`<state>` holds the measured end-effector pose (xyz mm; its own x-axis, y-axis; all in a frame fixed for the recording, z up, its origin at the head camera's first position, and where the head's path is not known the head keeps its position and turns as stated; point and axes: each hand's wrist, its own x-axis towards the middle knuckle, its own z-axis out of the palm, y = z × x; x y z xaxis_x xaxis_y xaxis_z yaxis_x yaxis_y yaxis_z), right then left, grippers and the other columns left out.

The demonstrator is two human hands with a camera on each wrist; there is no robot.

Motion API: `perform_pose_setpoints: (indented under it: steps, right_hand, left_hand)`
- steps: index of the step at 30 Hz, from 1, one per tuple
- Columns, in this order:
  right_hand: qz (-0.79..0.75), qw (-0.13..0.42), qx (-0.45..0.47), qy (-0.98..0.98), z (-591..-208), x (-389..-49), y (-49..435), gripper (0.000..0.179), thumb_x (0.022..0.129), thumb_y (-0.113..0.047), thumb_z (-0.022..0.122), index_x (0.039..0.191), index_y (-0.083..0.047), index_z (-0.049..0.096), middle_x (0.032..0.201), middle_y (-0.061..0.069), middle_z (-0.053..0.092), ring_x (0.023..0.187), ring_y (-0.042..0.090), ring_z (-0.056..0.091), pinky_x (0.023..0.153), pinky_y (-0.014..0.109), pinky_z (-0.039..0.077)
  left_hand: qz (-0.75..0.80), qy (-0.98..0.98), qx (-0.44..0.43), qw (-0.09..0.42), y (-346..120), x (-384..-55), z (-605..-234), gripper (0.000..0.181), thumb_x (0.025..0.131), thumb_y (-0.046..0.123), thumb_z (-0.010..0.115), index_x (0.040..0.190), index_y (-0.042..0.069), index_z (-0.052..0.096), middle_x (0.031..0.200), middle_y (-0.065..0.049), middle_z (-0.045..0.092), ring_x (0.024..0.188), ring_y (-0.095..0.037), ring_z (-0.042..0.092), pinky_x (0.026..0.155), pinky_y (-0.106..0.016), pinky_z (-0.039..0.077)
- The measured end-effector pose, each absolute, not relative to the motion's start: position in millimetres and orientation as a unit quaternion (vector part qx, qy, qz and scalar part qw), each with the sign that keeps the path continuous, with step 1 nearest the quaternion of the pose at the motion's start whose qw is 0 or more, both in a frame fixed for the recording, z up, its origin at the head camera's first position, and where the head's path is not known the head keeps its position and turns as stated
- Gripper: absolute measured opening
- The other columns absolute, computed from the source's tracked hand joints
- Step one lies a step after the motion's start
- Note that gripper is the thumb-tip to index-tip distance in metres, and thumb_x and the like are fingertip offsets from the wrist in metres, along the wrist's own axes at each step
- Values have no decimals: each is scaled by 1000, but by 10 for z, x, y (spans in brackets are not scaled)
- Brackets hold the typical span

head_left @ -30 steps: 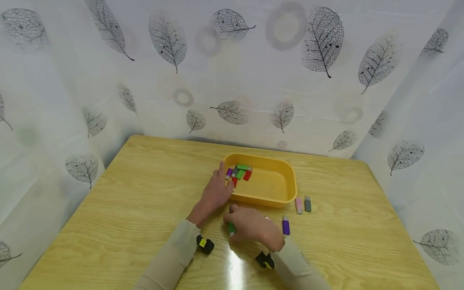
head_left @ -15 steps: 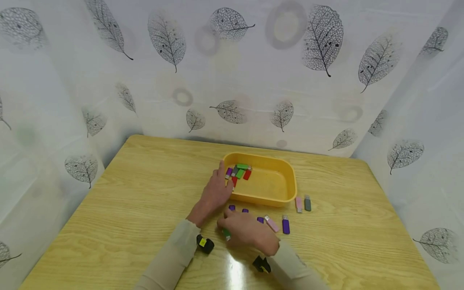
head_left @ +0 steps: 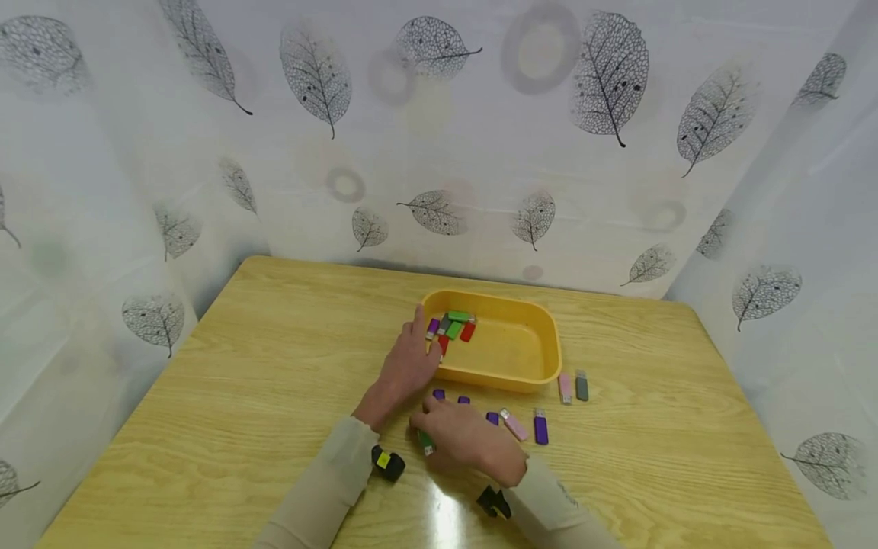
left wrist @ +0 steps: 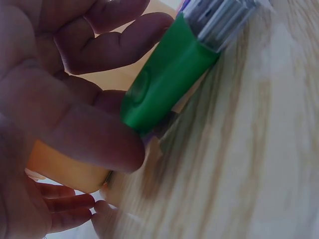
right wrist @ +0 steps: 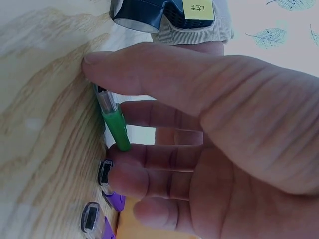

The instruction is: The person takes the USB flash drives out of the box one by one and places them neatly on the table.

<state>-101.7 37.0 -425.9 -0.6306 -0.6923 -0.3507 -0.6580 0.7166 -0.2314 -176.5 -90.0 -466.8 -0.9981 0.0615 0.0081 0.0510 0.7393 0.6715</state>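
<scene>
A green USB stick (head_left: 426, 440) is at the fingertips of my right hand (head_left: 469, 438), low over the wooden table. In the right wrist view, the green stick (right wrist: 116, 128) lies between the thumb and the curled fingers, its metal plug toward the thumb. My left hand (head_left: 409, 362) holds the front left corner of a yellow tray (head_left: 511, 354), its thumb over the rim. Several USB sticks lie in the tray's left part, among them a red one (head_left: 468, 332) and a purple one (head_left: 432, 329). My right hand partly covers purple sticks (head_left: 492, 418) before the tray.
Right of my right hand lie a pink USB stick (head_left: 514, 425) and a purple one (head_left: 541, 427). Another pink stick (head_left: 565, 387) and a grey stick (head_left: 581, 386) are near the tray's front right corner. A leaf-patterned curtain (head_left: 439, 137) surrounds the table's back and sides.
My right hand has moved slightly left with the green stick, uncovering purple sticks and a pink one. It barely moves in the last half second. The left hand and the tray stay put.
</scene>
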Motion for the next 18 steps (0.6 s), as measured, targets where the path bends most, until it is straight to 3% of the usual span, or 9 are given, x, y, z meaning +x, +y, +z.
perform_pose_setpoints:
  steps: [18]
  right_hand:
    - [-20,193,-383,903,-4264,-1002,366,40,83,-31,79,119,-26,63,121,-2,57,105,15,59,86,34,53]
  left_hand:
    - [364,931,26,14,-904,-1751,-4662,76,101,29,47,160,9,3,145,-24,40,109,-33,54,100,-50,48]
